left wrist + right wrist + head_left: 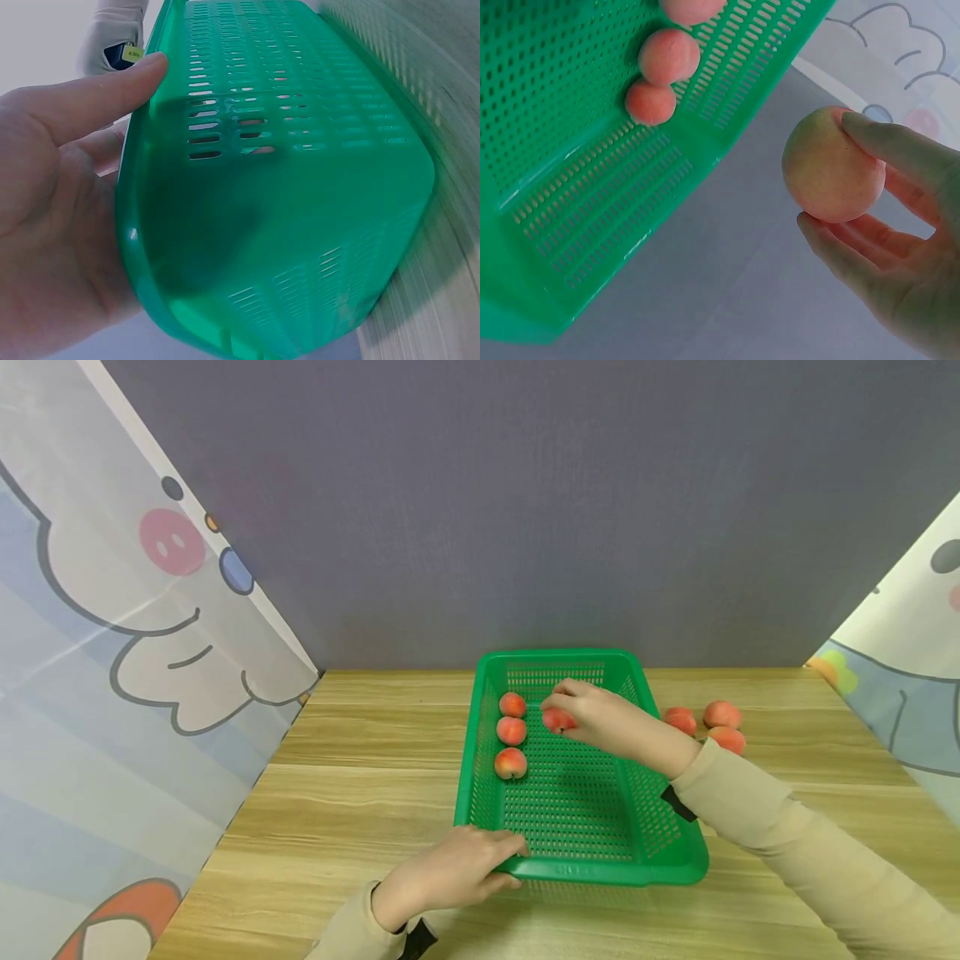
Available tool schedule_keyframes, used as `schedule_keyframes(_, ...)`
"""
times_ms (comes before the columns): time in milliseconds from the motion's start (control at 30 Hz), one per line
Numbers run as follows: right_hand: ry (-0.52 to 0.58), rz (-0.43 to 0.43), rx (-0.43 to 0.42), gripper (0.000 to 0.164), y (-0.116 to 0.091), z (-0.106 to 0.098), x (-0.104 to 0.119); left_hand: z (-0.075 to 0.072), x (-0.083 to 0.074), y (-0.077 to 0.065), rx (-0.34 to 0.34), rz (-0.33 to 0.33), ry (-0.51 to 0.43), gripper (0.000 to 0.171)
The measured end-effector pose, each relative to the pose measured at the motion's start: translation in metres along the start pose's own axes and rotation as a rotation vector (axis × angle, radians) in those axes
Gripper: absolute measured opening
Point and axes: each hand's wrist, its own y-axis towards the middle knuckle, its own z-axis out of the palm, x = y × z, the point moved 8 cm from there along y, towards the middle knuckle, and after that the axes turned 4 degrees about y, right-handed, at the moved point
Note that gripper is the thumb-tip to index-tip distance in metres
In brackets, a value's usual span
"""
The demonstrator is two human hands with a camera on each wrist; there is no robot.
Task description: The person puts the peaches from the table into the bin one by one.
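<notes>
A green plastic basket (577, 870) with perforated walls stands on the table. My left hand (463, 870) grips its near rim at the left corner; in the left wrist view the thumb lies over the rim, the fingers partly hidden behind it. Over the basket, toward its far end, my right hand (600, 717) pinches a peach (557, 720) between thumb and fingers. The right wrist view shows this peach (834, 165) held off the basket floor. Three more peaches, the middle one (512, 731) among them, line the basket's left side in a row.
Several peaches (723, 714) lie on the wooden table (375, 777) to the right of the basket, partly covered by the right forearm. A grey wall (525, 510) rises behind the table. Cartoon-printed sheets (112, 610) hang at both sides.
</notes>
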Motion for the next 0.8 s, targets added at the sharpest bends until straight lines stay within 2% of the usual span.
schedule_keyframes(400,0.036,-0.089,0.018,0.036,0.012,0.022,0.020,0.000,-0.001,0.000,-0.002,0.010,0.012,0.021)
schedule_keyframes(600,0.040,-0.147,0.002,0.030,0.014,0.034,0.028,-0.001,-0.001,0.000,-0.010,0.011,0.019,0.021)
schedule_keyframes(800,0.084,-0.136,0.056,0.026,0.014,0.050,0.030,-0.001,-0.001,0.000,-0.008,0.007,0.017,0.020)
